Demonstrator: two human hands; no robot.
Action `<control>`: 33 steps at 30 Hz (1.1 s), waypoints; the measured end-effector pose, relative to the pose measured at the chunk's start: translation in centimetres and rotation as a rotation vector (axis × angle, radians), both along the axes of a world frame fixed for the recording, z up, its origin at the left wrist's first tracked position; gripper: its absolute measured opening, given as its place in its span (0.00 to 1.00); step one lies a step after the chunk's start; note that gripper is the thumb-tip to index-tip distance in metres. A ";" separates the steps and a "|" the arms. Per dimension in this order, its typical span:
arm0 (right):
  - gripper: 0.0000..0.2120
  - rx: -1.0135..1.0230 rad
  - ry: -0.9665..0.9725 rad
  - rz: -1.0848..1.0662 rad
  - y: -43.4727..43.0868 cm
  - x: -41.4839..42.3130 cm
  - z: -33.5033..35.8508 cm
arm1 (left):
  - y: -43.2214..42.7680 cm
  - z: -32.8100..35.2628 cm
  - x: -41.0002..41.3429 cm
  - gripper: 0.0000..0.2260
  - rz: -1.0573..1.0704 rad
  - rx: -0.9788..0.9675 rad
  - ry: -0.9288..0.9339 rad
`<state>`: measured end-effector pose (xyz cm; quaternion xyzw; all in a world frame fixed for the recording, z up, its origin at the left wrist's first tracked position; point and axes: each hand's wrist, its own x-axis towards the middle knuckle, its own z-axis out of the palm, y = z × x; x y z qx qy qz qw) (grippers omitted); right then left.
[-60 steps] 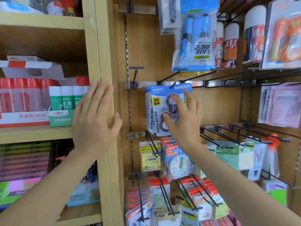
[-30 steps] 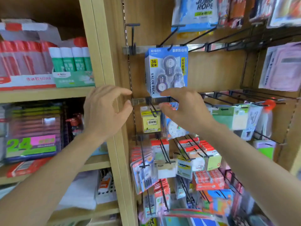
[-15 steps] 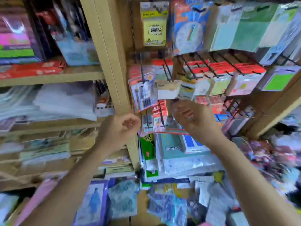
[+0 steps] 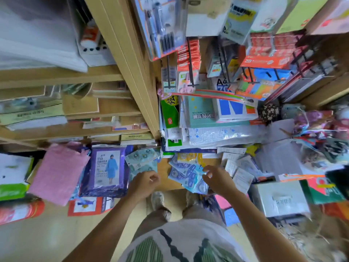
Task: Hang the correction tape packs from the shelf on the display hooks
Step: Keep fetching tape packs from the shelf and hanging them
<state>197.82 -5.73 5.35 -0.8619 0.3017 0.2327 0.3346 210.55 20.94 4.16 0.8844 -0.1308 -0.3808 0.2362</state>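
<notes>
Since half a second ago the view has dropped to the low shelf, and both hands have come down with it. The blue correction tape packs (image 4: 188, 175) lie in a loose heap on the wooden shelf (image 4: 164, 178) at 6 o'clock. The right hand (image 4: 217, 179), fingers half curled, hovers at their edge and grips nothing. The left hand (image 4: 144, 181) is curled on nothing. Display hooks (image 4: 191, 69) at 12 o'clock carry other packs. A white box (image 4: 279, 199) at 4 o'clock hides its contents.
</notes>
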 end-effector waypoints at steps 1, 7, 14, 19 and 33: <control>0.13 0.010 0.049 0.021 0.2 -0.9 -1.3 | 0.0 -1.2 -0.7 0.07 0.001 0.026 0.037; 0.11 0.093 0.201 0.050 0.4 -5.8 -8.3 | -0.2 -7.9 -4.2 0.11 -0.039 0.202 0.169; 0.15 0.153 0.335 -0.020 -2.0 -9.4 -16.5 | -3.4 -15.2 -4.7 0.08 -0.157 0.327 0.299; 0.11 0.217 0.360 -0.310 -6.3 -11.1 -22.6 | -8.6 -20.7 -4.6 0.06 -0.182 0.336 0.274; 0.41 -0.150 0.247 -0.853 -14.8 -16.1 -35.5 | -23.8 -32.6 -10.2 0.02 -0.250 0.042 0.401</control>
